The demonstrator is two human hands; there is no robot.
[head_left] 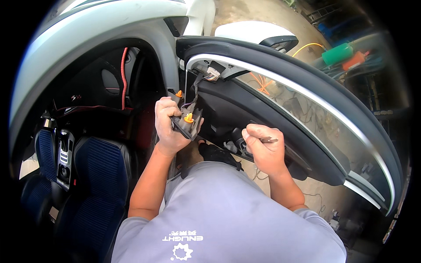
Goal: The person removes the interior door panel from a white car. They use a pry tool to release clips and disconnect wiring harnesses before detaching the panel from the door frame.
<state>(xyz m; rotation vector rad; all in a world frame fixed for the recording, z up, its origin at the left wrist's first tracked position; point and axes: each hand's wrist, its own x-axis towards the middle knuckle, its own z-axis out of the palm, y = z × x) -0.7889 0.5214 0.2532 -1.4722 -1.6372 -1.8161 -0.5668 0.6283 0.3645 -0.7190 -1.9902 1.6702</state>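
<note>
My left hand point(169, 125) is wrapped round a dark plastic trim piece point(195, 119) and holds it in front of the open car door. Two clips stand up from the piece, an orange clip point(179, 94) and a yellow-orange clip point(189, 118). Dark wiring point(196, 87) runs from beside it up to a pale connector point(213, 73) at the front corner of the door's window frame. My right hand point(264, 147) is closed in front of the door panel. A thin dark stick-like tool point(269, 140) pokes out of its fingers; the rest is hidden.
The open door point(280, 127), with its window glass, arches across the right. Beyond it is a white side mirror point(250, 30). On the left, the car's opening shows blue-and-black seats point(103, 171). Green point(337, 54) and orange point(354, 61) objects lie with cables past the door.
</note>
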